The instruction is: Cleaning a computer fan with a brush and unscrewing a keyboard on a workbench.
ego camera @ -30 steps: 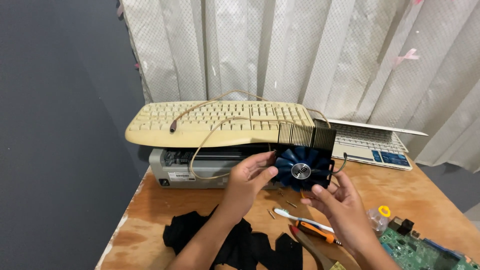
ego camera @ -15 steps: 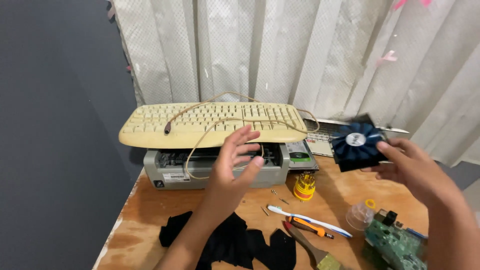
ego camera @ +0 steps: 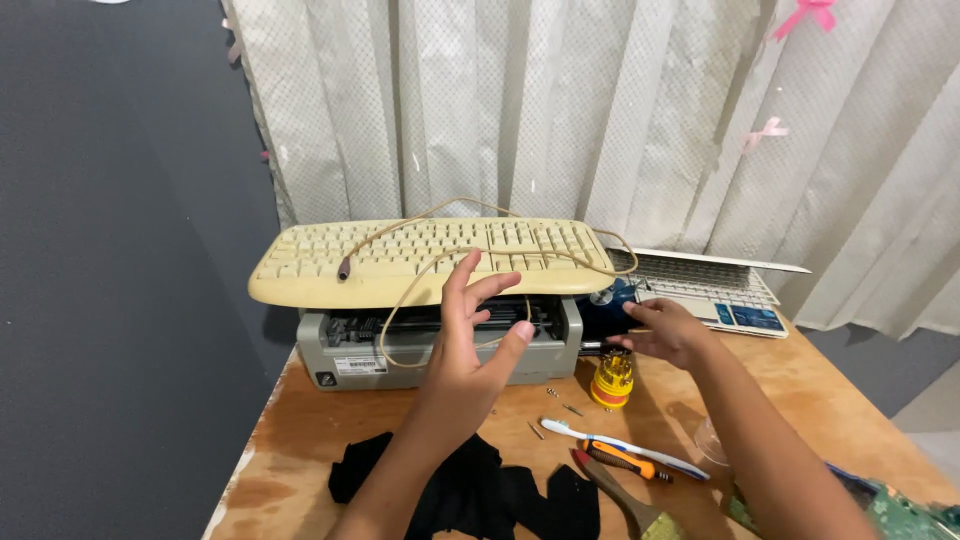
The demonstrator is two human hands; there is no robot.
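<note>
The dark blue fan unit (ego camera: pixel 607 308) sits low at the right end of the grey printer (ego camera: pixel 440 345), half hidden behind it and behind the right hand (ego camera: pixel 668 330). That hand reaches toward it with the fingers curled and the fingertips at the fan's edge; whether they actually grip it cannot be told, since the fan's near side is covered. The left hand (ego camera: pixel 470 335) hovers in front of the printer with its fingers spread wide and nothing in it, the thumb pointing right.

A cream keyboard (ego camera: pixel 430 262) lies across the top of the printer and overhangs it on both sides. Its beige cable (ego camera: pixel 440 255) loops over the keys and droops down in front of the printer, passing just behind the left hand. To the right of the keyboard, at the back of the wooden table (ego camera: pixel 300 420), lies a flat silver laptop base (ego camera: pixel 715 290) with white keys.

Just beside the right wrist stands a small yellow screwdriver bit set (ego camera: pixel 612 378). Nearer the person, a white toothbrush (ego camera: pixel 620 445) and an orange-handled screwdriver (ego camera: pixel 622 460) lie side by side, with a wooden-handled brush (ego camera: pixel 625 505) below them. A few loose screws (ego camera: pixel 560 400) are scattered between the printer and these tools. A black cloth (ego camera: pixel 470 490) lies crumpled under the left forearm. A green circuit board (ego camera: pixel 915 515) shows at the bottom right corner. Pale curtains (ego camera: pixel 600 110) hang behind the table.
</note>
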